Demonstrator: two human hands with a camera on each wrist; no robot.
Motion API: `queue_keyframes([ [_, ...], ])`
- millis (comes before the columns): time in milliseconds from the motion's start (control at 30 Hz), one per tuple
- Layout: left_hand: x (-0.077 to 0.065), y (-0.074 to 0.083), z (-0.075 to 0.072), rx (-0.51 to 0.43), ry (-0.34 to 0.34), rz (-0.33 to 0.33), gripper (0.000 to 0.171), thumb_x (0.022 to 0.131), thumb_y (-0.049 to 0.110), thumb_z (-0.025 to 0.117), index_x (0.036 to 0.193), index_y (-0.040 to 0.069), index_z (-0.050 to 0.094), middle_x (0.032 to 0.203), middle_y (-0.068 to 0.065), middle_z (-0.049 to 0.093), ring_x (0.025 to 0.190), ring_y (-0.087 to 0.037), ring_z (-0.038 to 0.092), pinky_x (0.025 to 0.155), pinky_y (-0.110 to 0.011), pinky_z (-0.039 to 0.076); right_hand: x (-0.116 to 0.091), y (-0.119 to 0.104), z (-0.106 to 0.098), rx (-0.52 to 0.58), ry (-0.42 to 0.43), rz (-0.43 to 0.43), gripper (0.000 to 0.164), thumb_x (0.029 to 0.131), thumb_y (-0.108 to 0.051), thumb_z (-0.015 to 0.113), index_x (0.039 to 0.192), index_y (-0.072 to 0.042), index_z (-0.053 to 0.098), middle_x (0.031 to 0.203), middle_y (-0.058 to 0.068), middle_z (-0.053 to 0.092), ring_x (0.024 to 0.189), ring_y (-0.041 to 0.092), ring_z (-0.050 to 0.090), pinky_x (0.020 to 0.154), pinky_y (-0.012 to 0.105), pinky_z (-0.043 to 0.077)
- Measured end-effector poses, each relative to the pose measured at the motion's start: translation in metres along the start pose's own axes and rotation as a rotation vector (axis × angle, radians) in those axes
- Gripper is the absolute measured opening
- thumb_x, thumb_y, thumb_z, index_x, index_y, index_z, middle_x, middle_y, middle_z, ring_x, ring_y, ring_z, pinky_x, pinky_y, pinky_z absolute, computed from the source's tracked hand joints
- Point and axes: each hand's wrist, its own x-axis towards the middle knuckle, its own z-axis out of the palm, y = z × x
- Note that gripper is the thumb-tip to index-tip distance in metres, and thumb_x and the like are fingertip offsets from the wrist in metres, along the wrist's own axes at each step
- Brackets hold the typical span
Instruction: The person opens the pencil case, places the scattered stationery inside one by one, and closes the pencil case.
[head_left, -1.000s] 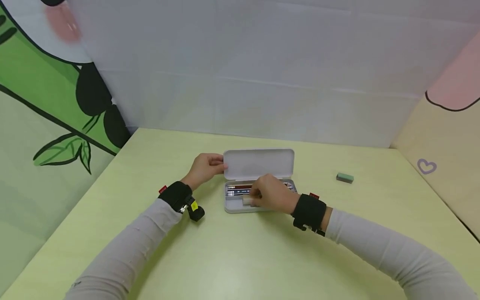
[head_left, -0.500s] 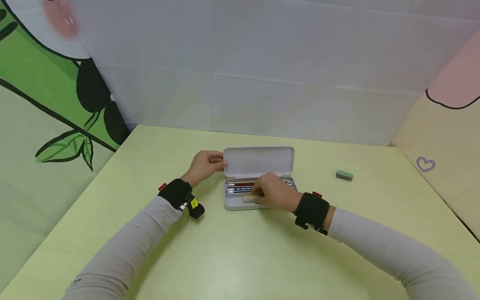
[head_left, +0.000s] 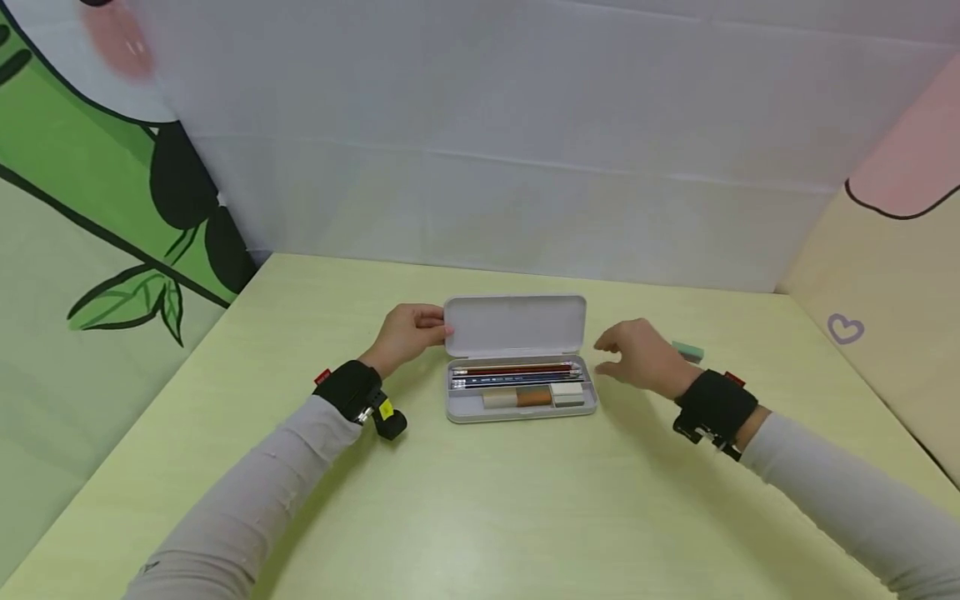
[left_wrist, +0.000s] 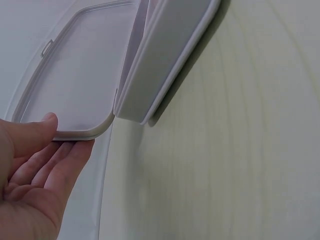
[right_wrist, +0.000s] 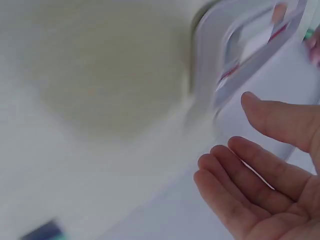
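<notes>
A white pencil case (head_left: 463, 408) lies on the table with its lid (head_left: 515, 325) raised. My left hand (head_left: 407, 335) holds the lid's left edge, thumb on the inner face and fingers behind, as the left wrist view also shows. Several pencils (head_left: 517, 371) fill the case's back compartment. In front of them sit a beige block (head_left: 498, 398), an orange-brown block (head_left: 533, 396) and a white eraser (head_left: 567, 393). To the right of the case hovers my right hand (head_left: 647, 358), holding nothing, thumb and fingers apart. Partly behind it is a green block (head_left: 687, 351), perhaps an eraser.
The pale yellow table (head_left: 480, 508) stretches around the case. A light wall covering (head_left: 487, 167) stands at its back edge, with painted panels at left and right. Each wrist wears a black band (head_left: 718, 408).
My right hand has left the case's front compartment and moved right toward the green block, uncovering the blocks and white eraser. The left hand stays at the lid.
</notes>
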Motion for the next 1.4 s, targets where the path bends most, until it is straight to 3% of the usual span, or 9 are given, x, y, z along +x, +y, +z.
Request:
queue_keyframes([
  [133, -0.002, 0.001, -0.001, 0.0, 0.003, 0.0, 0.037, 0.091, 0.012, 0.066, 0.124, -0.004, 0.061, 0.117, -0.024, 0.068, 0.104, -0.032, 0.069, 0.089, -0.035, 0.06, -0.013, 0.04, -0.018, -0.08, 0.018, 0.088, 0.03, 0.076, -0.007, 0.078, 0.1, 0.01, 0.07, 0.095, 0.026, 0.071, 0.085, 0.037, 0.066, 0.076, 0.047, 0.057],
  [267, -0.002, 0.0, -0.001, 0.008, 0.002, 0.0, 0.037, 0.091, 0.013, 0.066, 0.124, -0.004, 0.061, 0.117, -0.023, 0.068, 0.104, -0.03, 0.069, 0.088, -0.034, 0.06, -0.026, 0.075, -0.029, -0.128, -0.029, 0.16, 0.032, 0.076, -0.007, 0.076, 0.1, 0.013, 0.068, 0.098, 0.031, 0.068, 0.089, 0.043, 0.064, 0.076, 0.048, 0.056],
  [300, -0.002, 0.0, -0.001, 0.009, 0.001, 0.0, 0.037, 0.091, 0.013, 0.066, 0.124, -0.004, 0.061, 0.117, -0.023, 0.068, 0.104, -0.03, 0.069, 0.089, -0.034, 0.06, -0.028, 0.082, -0.029, -0.134, -0.049, 0.181, 0.027, 0.076, -0.007, 0.075, 0.089, 0.016, 0.067, 0.087, 0.03, 0.067, 0.081, 0.041, 0.063, 0.073, 0.044, 0.055],
  [500, -0.001, 0.001, 0.0, 0.009, 0.0, -0.005, 0.037, 0.091, 0.013, 0.066, 0.125, -0.004, 0.061, 0.118, -0.023, 0.068, 0.105, -0.031, 0.069, 0.089, -0.035, 0.06, -0.038, 0.106, -0.025, -0.106, -0.074, 0.246, 0.025, 0.075, -0.004, 0.075, 0.088, 0.017, 0.067, 0.087, 0.032, 0.067, 0.08, 0.045, 0.064, 0.073, 0.047, 0.058],
  [533, -0.001, 0.001, 0.0, 0.008, 0.0, -0.008, 0.037, 0.091, 0.013, 0.066, 0.124, -0.003, 0.061, 0.118, -0.023, 0.068, 0.106, -0.031, 0.069, 0.089, -0.035, 0.06, -0.039, 0.108, -0.024, -0.1, -0.064, 0.245, 0.03, 0.075, -0.003, 0.075, 0.099, 0.015, 0.069, 0.097, 0.033, 0.068, 0.089, 0.047, 0.064, 0.075, 0.051, 0.058],
  [667, -0.001, 0.002, 0.0, 0.003, 0.002, -0.013, 0.037, 0.091, 0.013, 0.066, 0.124, -0.003, 0.061, 0.118, -0.023, 0.068, 0.105, -0.031, 0.069, 0.089, -0.035, 0.06, -0.037, 0.113, -0.021, -0.068, -0.062, 0.274, 0.034, 0.075, -0.001, 0.075, 0.103, 0.016, 0.067, 0.098, 0.034, 0.068, 0.093, 0.049, 0.063, 0.078, 0.053, 0.057],
  [900, 0.0, 0.003, 0.0, 0.008, 0.008, -0.003, 0.037, 0.091, 0.011, 0.066, 0.124, -0.004, 0.061, 0.118, -0.024, 0.067, 0.106, -0.032, 0.068, 0.089, -0.035, 0.06, -0.033, 0.121, -0.016, -0.057, -0.045, 0.298, 0.016, 0.081, -0.001, 0.069, 0.093, 0.009, 0.072, 0.093, 0.028, 0.071, 0.081, 0.042, 0.066, 0.067, 0.047, 0.058],
  [1233, 0.001, 0.005, -0.003, 0.009, 0.008, -0.003, 0.037, 0.091, 0.011, 0.065, 0.125, -0.004, 0.06, 0.118, -0.024, 0.067, 0.106, -0.033, 0.068, 0.09, -0.037, 0.059, -0.024, 0.113, -0.014, -0.031, -0.032, 0.195, 0.009, 0.08, 0.002, 0.07, 0.088, 0.006, 0.072, 0.083, 0.021, 0.072, 0.077, 0.033, 0.066, 0.069, 0.045, 0.058],
  [1400, 0.0, 0.001, -0.002, 0.021, 0.007, -0.007, 0.037, 0.091, 0.011, 0.066, 0.124, -0.005, 0.06, 0.118, -0.024, 0.067, 0.105, -0.031, 0.069, 0.09, -0.036, 0.06, -0.012, 0.087, -0.008, 0.019, -0.017, 0.106, 0.01, 0.078, 0.003, 0.072, 0.088, 0.004, 0.073, 0.082, 0.017, 0.073, 0.075, 0.029, 0.067, 0.068, 0.042, 0.058],
])
